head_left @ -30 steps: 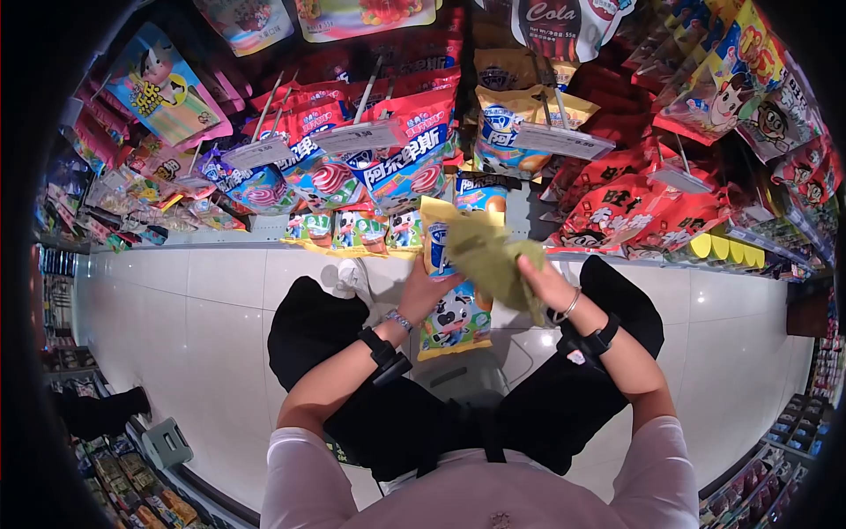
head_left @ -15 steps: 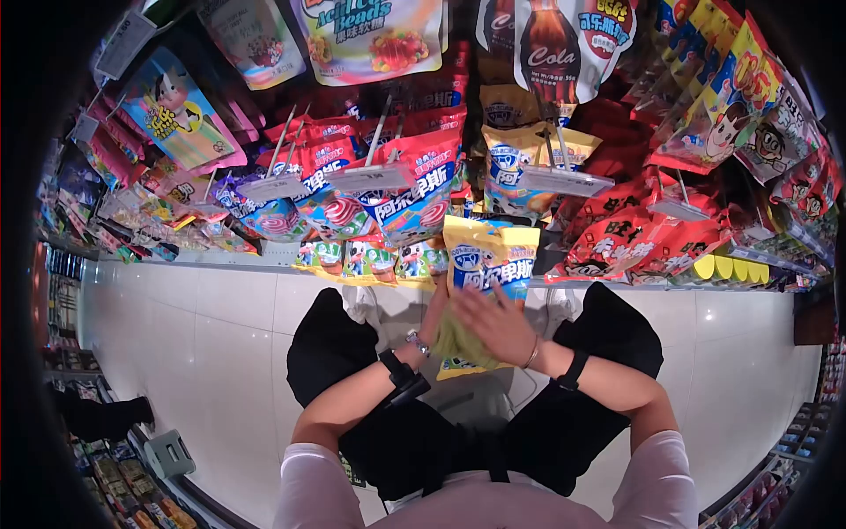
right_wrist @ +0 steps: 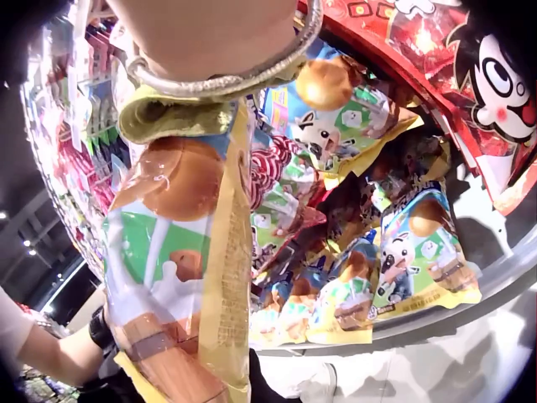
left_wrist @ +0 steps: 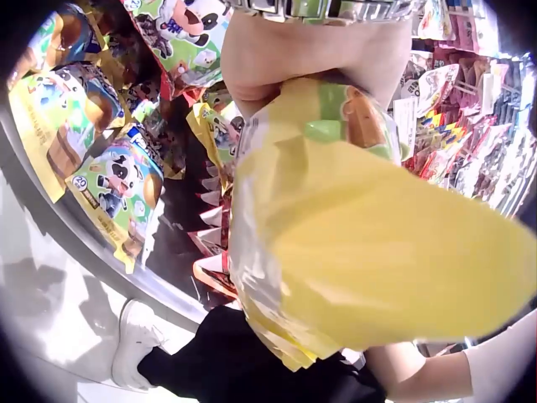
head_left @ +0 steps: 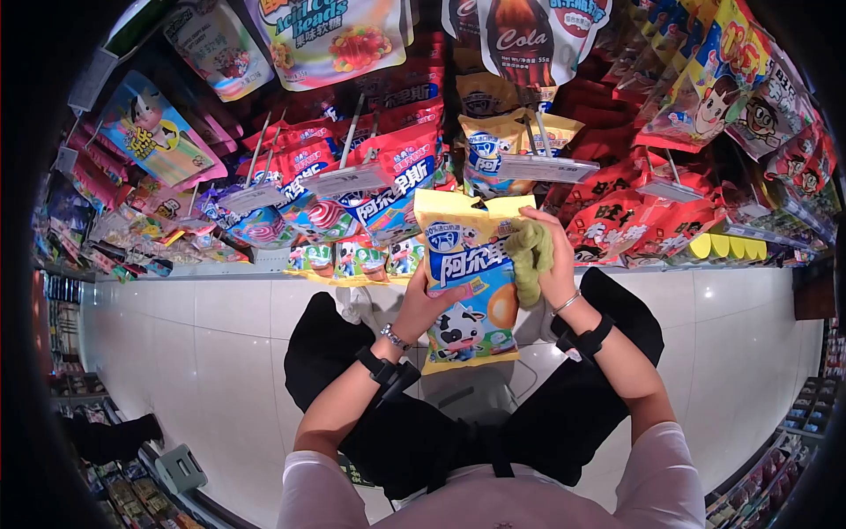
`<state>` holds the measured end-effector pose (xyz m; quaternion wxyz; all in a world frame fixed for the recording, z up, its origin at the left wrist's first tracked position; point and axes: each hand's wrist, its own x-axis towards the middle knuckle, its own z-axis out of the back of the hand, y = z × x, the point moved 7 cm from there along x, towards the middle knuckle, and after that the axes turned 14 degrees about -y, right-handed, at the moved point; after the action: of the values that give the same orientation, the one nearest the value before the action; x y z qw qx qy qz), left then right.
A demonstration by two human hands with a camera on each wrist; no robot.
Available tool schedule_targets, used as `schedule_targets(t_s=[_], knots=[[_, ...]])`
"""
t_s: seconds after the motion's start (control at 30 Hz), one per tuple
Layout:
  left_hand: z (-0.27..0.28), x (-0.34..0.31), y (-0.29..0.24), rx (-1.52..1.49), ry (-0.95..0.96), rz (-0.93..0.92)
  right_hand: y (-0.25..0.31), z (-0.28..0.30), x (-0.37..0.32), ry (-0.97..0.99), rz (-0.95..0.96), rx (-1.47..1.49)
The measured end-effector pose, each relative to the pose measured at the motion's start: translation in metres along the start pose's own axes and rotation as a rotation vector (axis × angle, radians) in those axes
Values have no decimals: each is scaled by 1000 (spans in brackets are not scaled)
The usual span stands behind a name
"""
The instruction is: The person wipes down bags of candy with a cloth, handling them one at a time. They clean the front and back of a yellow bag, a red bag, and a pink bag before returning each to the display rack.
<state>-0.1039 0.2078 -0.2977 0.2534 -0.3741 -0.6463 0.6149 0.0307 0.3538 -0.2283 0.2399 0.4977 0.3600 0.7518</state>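
A yellow-and-blue candy bag (head_left: 476, 295) with a cartoon cow on its front is held upright over the lap, facing up to the head view. My left hand (head_left: 423, 304) grips its left side, thumb across the front. At the upper right edge, my right hand (head_left: 557, 273) holds a crumpled olive-green cloth (head_left: 530, 256) against the bag, fingers at the top corner. In the left wrist view the bag's yellow end (left_wrist: 377, 243) hides most of the left fingers. The right wrist view shows the cloth (right_wrist: 176, 117) bunched over the bag's edge.
Hooks with price tags carry red candy bags (head_left: 392, 189) and yellow ones (head_left: 493, 150) ahead. Red bags (head_left: 617, 220) lie to the right on the shelf. More cow bags (right_wrist: 419, 252) stand low at the shelf edge. A grey stool (head_left: 181, 467) is behind left on the tiled floor.
The cloth went from the bag's top, down over its lower front under a flat right hand, then to the upper right edge. The bag's front is now uncovered, the left hand still on it.
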Motion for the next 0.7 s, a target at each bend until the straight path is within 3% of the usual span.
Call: schedule_targets(t_s=[0.1, 0.2, 0.27, 0.33, 0.4, 0.6, 0.7], knots=[[-4, -2, -7, -45, 5, 31, 0, 11, 1, -69, 36, -37], [-9, -6, -29, 4, 10, -128, 15, 22, -5, -227, 106, 89], [-9, -5, -37, 24, 19, -235, 17, 23, -9, -208, 54, 114], [-11, 0, -37, 20, 3, -246, 9, 18, -16, -138, -18, 259], [-9, 8, -30, -109, -79, -127, 5, 15, -20, -114, -64, 251], [-24, 24, -35, 90, -97, -249, -1, 21, -17, -274, -112, 309], [-31, 29, -37, 55, -97, -286, 0, 32, -14, -361, -80, 171]])
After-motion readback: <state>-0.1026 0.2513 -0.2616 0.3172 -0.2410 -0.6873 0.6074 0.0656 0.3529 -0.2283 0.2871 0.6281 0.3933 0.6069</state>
